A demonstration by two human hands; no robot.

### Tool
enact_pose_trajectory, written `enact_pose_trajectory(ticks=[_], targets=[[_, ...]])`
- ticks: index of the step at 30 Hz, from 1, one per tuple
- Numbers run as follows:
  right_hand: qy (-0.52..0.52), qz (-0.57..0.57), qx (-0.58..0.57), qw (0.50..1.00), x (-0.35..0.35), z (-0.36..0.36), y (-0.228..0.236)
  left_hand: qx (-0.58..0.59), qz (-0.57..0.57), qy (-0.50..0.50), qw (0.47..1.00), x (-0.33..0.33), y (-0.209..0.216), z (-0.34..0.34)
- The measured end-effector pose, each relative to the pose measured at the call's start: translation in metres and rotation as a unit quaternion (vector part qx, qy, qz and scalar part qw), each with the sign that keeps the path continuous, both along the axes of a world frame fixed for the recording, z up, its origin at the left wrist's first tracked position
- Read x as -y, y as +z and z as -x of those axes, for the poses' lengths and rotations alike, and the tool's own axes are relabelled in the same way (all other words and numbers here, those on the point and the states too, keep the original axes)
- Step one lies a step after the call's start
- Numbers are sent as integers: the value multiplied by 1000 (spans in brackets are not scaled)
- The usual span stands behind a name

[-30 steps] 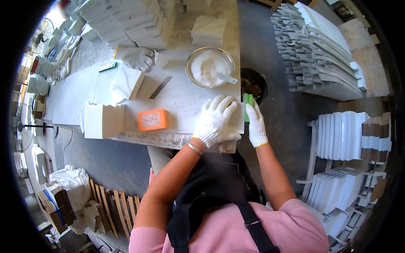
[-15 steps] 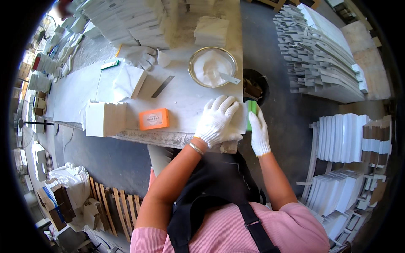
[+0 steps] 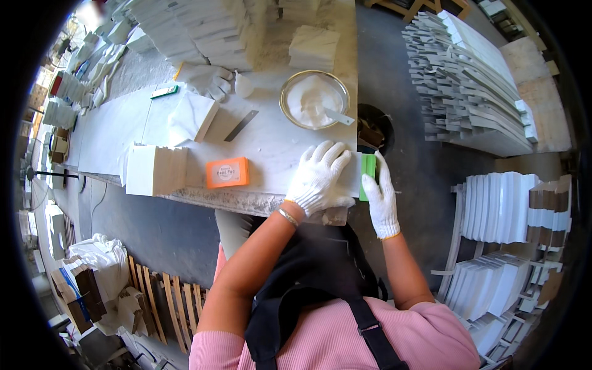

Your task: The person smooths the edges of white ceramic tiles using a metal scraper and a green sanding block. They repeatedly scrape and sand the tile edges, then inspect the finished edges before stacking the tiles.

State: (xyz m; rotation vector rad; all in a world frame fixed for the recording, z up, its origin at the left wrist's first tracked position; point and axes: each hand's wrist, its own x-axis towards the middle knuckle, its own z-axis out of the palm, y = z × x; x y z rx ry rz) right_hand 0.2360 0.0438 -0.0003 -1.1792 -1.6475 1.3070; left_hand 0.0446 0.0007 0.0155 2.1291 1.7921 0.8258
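My left hand (image 3: pixel 317 176), in a white knitted glove, lies flat with its fingers stretched out on a pale stone tile (image 3: pixel 356 161) at the table's right end. The tile juts a little past the table's edge, and most of it is hidden under the glove. My right hand (image 3: pixel 381 200), gloved too, is closed on a green sanding block (image 3: pixel 368 176) and holds it upright against the tile's outer edge. To the left of my left hand an orange hand pad (image 3: pixel 227 172) lies on the tabletop.
Beyond my hands stands a metal bowl (image 3: pixel 285 111) of white powder with a scraper blade (image 3: pixel 339 116) in it. A steel ruler (image 3: pixel 241 126), a spare glove (image 3: pixel 206 80) and tile stacks (image 3: pixel 154 169) share the table. Below its right edge is a dark bin (image 3: pixel 385 132); more stacks (image 3: pixel 499 206) stand at right.
My right hand and the green sanding block have slid slightly toward me along the tile's edge. The left hand has stayed in place on the tile.
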Motion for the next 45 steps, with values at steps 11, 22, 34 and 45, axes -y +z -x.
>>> enact_pose_trajectory(ticks=[11, 22, 34, 45], targets=[[0, 14, 5, 1000, 10, 0, 11, -8, 6, 1, 1000, 0, -1, 0], [-9, 29, 11, 999, 11, -2, 2, -14, -20, 4, 1000, -1, -3, -1], [-19, 76, -8, 997, 22, -5, -4, -11, -6, 0, 1000, -1, -6, 0], [-26, 71, 6, 997, 18, -3, -9, -12, -12, 6, 1000, 0, -3, 0]])
